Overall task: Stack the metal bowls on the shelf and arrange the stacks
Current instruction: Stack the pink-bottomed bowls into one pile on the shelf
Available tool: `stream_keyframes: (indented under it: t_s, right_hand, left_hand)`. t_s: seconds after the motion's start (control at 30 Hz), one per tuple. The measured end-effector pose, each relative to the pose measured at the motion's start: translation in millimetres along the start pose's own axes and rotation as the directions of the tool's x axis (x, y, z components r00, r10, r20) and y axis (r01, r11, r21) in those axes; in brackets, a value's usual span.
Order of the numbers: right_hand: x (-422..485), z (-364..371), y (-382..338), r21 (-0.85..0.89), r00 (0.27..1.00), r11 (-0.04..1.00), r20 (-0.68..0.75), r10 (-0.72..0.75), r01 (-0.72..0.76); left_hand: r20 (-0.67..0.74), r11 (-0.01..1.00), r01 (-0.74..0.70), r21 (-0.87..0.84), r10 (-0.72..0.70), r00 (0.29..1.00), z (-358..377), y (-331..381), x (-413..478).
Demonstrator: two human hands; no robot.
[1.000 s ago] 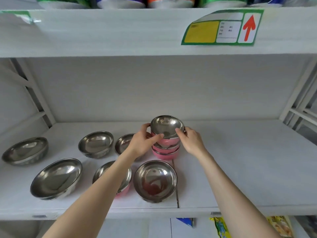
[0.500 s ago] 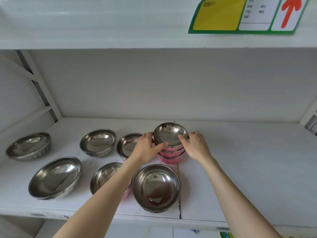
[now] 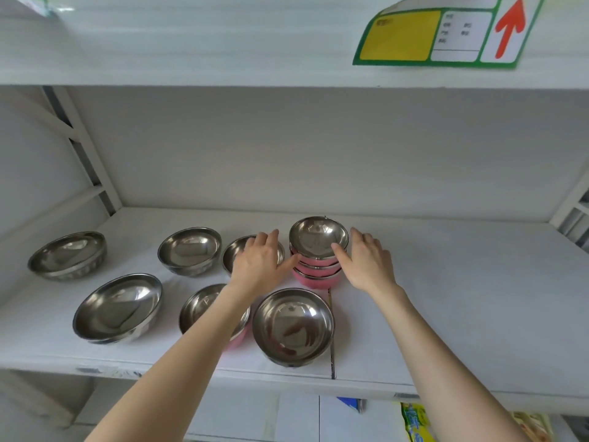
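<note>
A stack of three pink-sided metal bowls stands mid-shelf, its top bowl shiny inside. My left hand is at the stack's left side and my right hand at its right. On both hands the fingers are spread and lifted off, and only the thumbs touch the stack. Single bowls lie to the left: a far-left bowl, a back bowl, one partly hidden behind my left hand, a large front-left bowl, a pink-sided one under my left forearm, and a front-middle bowl.
The white shelf board stretches bare to the right of the stack. A seam runs front to back below the stack. The upper shelf edge carries a yellow-and-green label. Packets lie on the level below.
Both hands have loosened from a grip around the stack; the fingers are now spread and lifted. The view has tilted down and moved closer.
</note>
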State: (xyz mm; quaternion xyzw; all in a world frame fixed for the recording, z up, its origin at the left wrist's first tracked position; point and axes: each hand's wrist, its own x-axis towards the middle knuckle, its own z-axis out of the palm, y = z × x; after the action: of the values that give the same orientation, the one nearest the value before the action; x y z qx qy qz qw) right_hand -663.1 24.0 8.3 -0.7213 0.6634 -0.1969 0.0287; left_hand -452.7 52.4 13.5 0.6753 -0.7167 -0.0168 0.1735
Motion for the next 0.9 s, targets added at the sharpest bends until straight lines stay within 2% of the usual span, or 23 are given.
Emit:
stream_keyframes:
  t_s: [0.13,0.33,0.63,0.9]
  right_hand:
    - [-19.2,-10.9,-6.6,-0.12,0.987,0.989,-0.125,-0.099,0.084]
    - [-59.2,-27.2,-31.8,-0.204,0.955,0.969,-0.23,-0.186,0.139]
    - [-138.6,-21.6,-92.9,-0.192,0.962,0.979,-0.243,-0.12,0.074]
    - [-197.5,17.3,-144.0,-0.131,0.982,0.991,-0.179,-0.062,0.039]
  left_hand:
    - [-0.124,0.983,-0.069,0.171,0.091,0.988,-16.1,-8.7,-20.8]
    - [-0.286,0.925,-0.146,0.352,0.254,0.924,-40.4,-24.3,-61.8]
    - [-0.269,0.894,-0.191,0.406,0.316,0.91,-76.0,-78.3,-127.2]
    - [-0.258,0.91,-0.167,0.378,0.277,0.925,-66.0,-137.4,-183.0]
